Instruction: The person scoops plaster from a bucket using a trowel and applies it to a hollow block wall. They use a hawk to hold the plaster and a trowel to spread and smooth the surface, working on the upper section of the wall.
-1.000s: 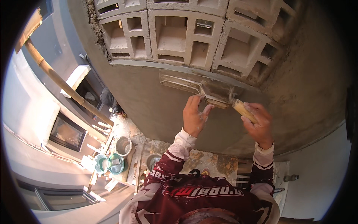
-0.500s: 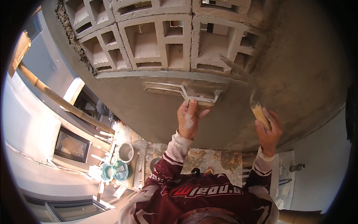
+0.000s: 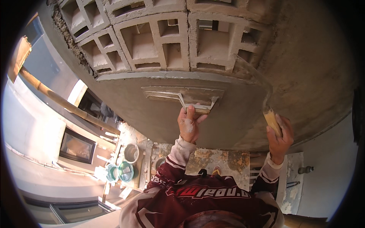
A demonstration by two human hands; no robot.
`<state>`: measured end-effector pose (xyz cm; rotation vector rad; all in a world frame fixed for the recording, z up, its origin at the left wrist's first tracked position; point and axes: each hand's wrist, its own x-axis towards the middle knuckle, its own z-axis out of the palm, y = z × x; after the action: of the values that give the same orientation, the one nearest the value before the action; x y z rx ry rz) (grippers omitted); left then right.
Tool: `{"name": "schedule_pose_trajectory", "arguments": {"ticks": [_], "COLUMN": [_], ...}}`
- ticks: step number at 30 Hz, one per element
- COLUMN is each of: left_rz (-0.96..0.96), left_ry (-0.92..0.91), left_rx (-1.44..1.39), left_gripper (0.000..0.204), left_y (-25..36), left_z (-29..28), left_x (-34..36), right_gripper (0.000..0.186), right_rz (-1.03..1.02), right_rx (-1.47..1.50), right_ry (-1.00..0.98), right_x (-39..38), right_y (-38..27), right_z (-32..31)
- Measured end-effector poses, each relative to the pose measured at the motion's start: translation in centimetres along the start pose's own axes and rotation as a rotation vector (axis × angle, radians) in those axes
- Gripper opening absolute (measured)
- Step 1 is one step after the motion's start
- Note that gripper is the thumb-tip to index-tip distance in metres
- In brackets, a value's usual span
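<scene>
Lying inside left grip point(image 3: 188, 128): trowel handle point(image 3: 203, 111)

the scene is being viewed through a wide, head-worn fisheye lens; the left hand point(image 3: 189, 128), the right hand point(image 3: 280, 137) and the wall point(image 3: 239, 121) are being looked down upon from nearby.

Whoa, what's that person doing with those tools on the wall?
The person's left hand grips a flat trowel by its handle, and its plate looks flat against the smooth grey wall. The right hand holds a wooden-handled trowel, its blade pointing up; whether that blade touches anything is hard to tell. Blocks with square holes sit just above the grey part. Down to the left are some buckets.
</scene>
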<state>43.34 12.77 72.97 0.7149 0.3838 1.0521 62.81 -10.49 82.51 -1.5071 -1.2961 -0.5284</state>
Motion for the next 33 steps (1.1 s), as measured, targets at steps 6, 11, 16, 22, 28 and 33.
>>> {"name": "schedule_pose_trajectory", "arguments": {"ticks": [6,11,16,22,28,33], "left_rz": [-0.067,-0.055,-0.090,-0.083,-0.052,-0.044], "left_ry": [-0.092,-0.277,-0.294,-0.248,-0.222,-0.199], "left_rx": [0.010,-0.062,-0.095,-0.096,-0.080,-0.068], "left_gripper": [0.036,0.031,0.028,0.027,0.024,0.023], "left_y": [-2.6,-5.2,-7.6,-8.7,-9.5,-9.6], "left_z": [-5.2,1.8,8.4,11.5,12.0,12.3], "left_x": [-2.1,-3.7,-3.6,-3.3,-2.5,-2.3], "right_gripper": [0.040,0.041,0.041,0.040,0.039,0.039], "right_rz": [0.009,0.058,0.068,0.075,0.072,0.070], "right_rx": [-0.016,-0.036,-0.076,-0.081,-0.041,-0.033], "right_ry": [0.053,0.157,0.189,0.199,0.178,0.177], "right_x": [-0.9,-1.6,-1.9,-2.6,-2.5,-2.5], "right_y": [0.0,0.7,1.3,2.4,3.0,3.4], "right_z": [-1.8,-2.9,-4.8,-6.4,-6.7,-6.5]}}
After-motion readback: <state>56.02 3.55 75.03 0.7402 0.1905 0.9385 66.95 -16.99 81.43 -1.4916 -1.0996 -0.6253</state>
